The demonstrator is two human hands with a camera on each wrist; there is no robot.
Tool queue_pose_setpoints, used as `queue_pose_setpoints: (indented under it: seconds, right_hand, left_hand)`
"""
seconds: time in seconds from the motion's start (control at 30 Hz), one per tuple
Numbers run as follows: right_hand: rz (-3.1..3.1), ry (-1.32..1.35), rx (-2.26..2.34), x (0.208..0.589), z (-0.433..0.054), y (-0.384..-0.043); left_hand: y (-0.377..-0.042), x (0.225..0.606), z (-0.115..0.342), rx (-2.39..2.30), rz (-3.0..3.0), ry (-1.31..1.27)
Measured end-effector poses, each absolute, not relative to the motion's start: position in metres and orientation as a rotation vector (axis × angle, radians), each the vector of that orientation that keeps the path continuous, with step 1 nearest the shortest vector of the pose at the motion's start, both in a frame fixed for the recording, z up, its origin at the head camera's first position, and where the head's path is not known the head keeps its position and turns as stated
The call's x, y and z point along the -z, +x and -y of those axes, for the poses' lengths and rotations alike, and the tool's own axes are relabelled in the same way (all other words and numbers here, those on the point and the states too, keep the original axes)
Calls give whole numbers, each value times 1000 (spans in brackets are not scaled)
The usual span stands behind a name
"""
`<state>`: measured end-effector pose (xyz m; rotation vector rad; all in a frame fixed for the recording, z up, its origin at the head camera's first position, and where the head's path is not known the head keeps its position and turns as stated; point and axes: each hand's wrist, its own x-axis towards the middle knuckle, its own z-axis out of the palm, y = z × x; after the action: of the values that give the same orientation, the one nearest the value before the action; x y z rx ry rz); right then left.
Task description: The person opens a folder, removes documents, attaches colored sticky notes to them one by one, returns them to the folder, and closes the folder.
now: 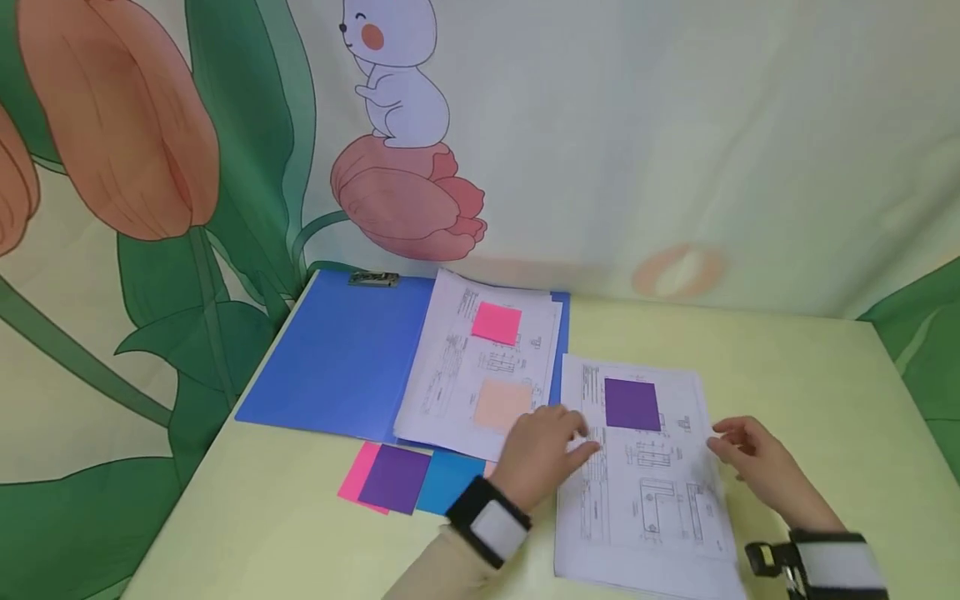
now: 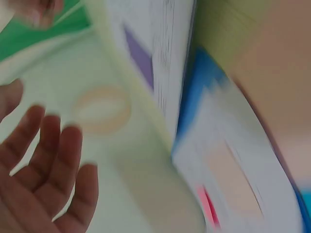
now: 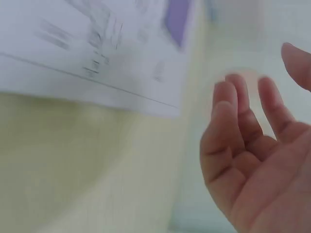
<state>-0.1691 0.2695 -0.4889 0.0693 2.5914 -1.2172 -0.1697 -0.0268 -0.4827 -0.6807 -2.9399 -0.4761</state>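
A stack of sheets printed with technical drawings (image 1: 600, 517) lies on the table between my two hands, with a purple sticky note (image 1: 632, 405) near its top. My left hand (image 1: 543, 454) hovers at the stack's left edge, fingers loosely bent; the left wrist view shows nothing in its grasp. At the right edge, my right hand (image 1: 757, 462) has its fingertips close beside the paper. In the right wrist view its fingers (image 3: 224, 126) are relaxed and hold nothing, apart from the sheet (image 3: 136, 73).
Left of the stack lies an open blue clip folder (image 1: 337, 358). Its printed sheets (image 1: 435, 375) bear a pink note (image 1: 497, 323) and a peach note (image 1: 501, 404). Below it lie loose purple (image 1: 395, 479), blue (image 1: 450, 479) and pink notes (image 1: 362, 471). A printed curtain (image 1: 600, 125) hangs behind.
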Motion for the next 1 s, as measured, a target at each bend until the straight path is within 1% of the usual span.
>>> queue_pose_setpoints:
  seconds: [0.07, 0.13, 0.2, 0.27, 0.4, 0.6, 0.67, 0.77, 0.9, 1.0]
  right_hand:
    - [-2594, 132, 1234, 481, -270, -141]
    - [-2560, 204, 1224, 477, -268, -118]
    - [-2510, 274, 1217, 476, -264, -101]
    - [-2493, 323, 1208, 475, -257, -91]
    - [-2573, 314, 1270, 473, -241, -78]
    - [-2621, 237, 1442, 472, -213, -72]
    - [-2678, 110, 1511, 474, -194, -71]
    - [-2811, -237, 1506, 476, -151, -71]
    - [-3010, -786, 1196, 477, -89, -71]
    - [-3117, -993, 976, 478, -61, -68]
  left_hand:
    - [-159, 477, 70, 575, 2965, -664]
    - [-152, 485, 113, 576, 3030, -643]
    - [-148, 498, 149, 558, 3135, -603]
    - [-148, 510, 173, 596, 3203, -605]
    - [-149, 522, 190, 689, 3222, -656]
    - [-148, 514, 194, 640, 3205, -728]
    - [-142, 505, 192, 571, 3148, -734]
    - [-126, 485, 179, 461, 3020, -774]
    - [-98, 462, 151, 447, 2810, -938]
    - [-79, 458, 132, 557, 2684, -1008]
